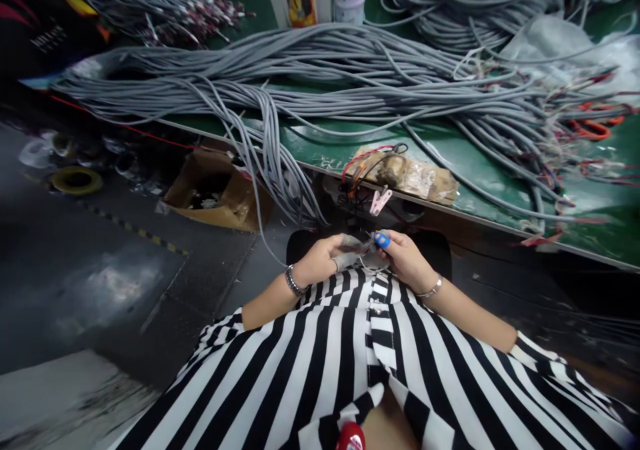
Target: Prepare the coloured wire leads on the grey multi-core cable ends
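Observation:
My left hand [320, 260] is closed around the end part of a grey cable [265, 240], which runs down from the bundle on the bench. Grey wrappings cover some of its fingers. My right hand [410, 263], with a blue cover on the thumb, pinches thin wires [369, 243] at that cable's end. Both hands meet in front of my striped shirt, just below the bench edge. The fingers partly hide the wires, so their exact arrangement is unclear.
Long bundles of grey cable [320, 57] lie across the green bench [310, 140]. A pink clip [381, 201] hangs at its edge beside a taped cardboard piece [420, 178]. Orange-handled scissors [595, 127] lie at right. An open carton [220, 203] stands on the floor.

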A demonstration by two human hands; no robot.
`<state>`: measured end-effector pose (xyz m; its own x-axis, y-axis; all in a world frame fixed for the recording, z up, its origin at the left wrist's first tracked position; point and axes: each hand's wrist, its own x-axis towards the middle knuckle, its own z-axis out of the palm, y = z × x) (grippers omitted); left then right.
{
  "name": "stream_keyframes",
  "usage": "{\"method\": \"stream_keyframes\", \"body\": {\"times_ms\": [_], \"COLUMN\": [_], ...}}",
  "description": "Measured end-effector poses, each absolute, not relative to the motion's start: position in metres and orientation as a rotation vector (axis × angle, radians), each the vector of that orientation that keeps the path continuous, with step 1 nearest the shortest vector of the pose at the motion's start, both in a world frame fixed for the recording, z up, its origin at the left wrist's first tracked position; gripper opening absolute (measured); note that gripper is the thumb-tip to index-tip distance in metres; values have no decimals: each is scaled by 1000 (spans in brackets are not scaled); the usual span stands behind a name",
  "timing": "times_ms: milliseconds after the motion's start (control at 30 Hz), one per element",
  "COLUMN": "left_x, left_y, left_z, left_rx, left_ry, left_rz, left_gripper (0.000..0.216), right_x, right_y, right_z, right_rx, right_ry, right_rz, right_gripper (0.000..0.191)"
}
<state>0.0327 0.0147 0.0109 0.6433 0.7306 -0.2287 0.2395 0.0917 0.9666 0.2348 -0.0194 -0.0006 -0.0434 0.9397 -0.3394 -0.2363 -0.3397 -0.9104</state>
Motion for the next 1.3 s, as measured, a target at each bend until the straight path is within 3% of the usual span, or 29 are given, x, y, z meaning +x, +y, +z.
{"method": "stream_keyframes", "body": {"times_ms": [200,500,700,900,1133,1300], "left_x": [52,63,61,63,60,62], "left_y": [22,20,18,17,20,28], "left_z": [15,22,14,14,6,7], "left_rx": [1520,1401,1874,1416,1382,910], "left_ry": [775,934,1002,1051,1186,1172], "left_rz": [663,508,754,607,793,882], "left_gripper": [24,21,4,15,19,28], "right_x": [240,243,241,244,245,243], "right_y": [-20,-24,-24,-24,-26,-26], "right_z": [0,2,10,13,17,17], "right_rx": [-1276,-1229,-1231,-1154,-1084,-938], "right_ry": [-929,-968,-1183,-1357,-1555,-1816], "right_rz": [1489,1500,1343,1133,1043,1024], "right_gripper": [43,39,39,36,33,29]}}
